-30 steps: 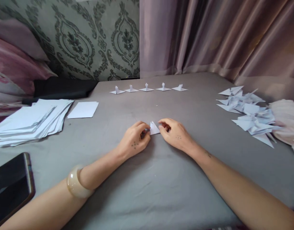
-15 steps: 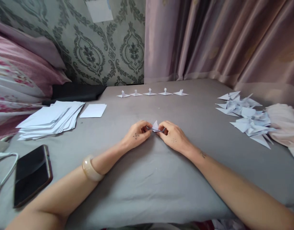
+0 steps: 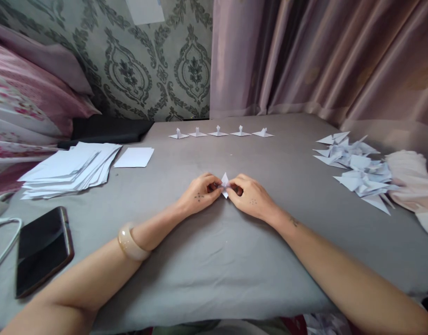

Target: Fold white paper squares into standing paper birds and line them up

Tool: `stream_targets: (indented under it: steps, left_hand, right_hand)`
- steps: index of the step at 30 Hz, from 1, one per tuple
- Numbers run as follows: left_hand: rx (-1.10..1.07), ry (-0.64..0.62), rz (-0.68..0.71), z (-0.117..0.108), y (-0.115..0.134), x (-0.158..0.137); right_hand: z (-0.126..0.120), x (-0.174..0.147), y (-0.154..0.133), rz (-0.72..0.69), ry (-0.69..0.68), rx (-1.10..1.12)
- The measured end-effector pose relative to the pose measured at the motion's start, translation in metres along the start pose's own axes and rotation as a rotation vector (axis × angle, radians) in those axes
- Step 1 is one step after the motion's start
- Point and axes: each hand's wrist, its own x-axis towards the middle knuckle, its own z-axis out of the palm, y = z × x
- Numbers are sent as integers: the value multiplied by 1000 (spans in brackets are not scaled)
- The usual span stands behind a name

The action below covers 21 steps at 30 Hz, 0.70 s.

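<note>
Between my hands is a small white folded paper piece (image 3: 225, 180), with one point rising above the fingers and another showing below them. My left hand (image 3: 203, 191) pinches its left side between thumb and bent fingers. From the other side, my right hand (image 3: 249, 194) pinches it in the same way, and the fingertips of both hands nearly meet. The fingers cover the paper's middle. Beyond the hands, several folded paper figures (image 3: 218, 132) stand in a row near the far edge of the grey-covered table (image 3: 231, 260).
At left lie a stack of white sheets (image 3: 70, 167), a smaller white square pile (image 3: 134, 157), a phone (image 3: 43, 251) and a white cable (image 3: 11, 246). Folded paper cranes (image 3: 364, 170) are heaped at right beside a pale cloth (image 3: 409, 177). A black flat item (image 3: 109, 129) lies at back left.
The folded paper has turned or opened in my fingers, so a lower point now shows beneath them. My hands stay in nearly the same place; the view has shifted slightly.
</note>
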Motion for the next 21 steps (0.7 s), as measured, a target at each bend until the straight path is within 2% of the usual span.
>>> stream_targets:
  steps: [6,13,17,21]
  left_hand:
    - [104,4,0,3,-5,4]
    - [122,2,-5,1,-4,6]
    - [224,-4,57,4,-6,6]
    - [394,26,164,6,-11,5]
  right_hand:
    - [2,4,0,26,-31,-25]
    - [2,8,5,73,-54,27]
    - [1,10,5,42,-66,-18]
    - [1,12,0,-36,-61,-169]
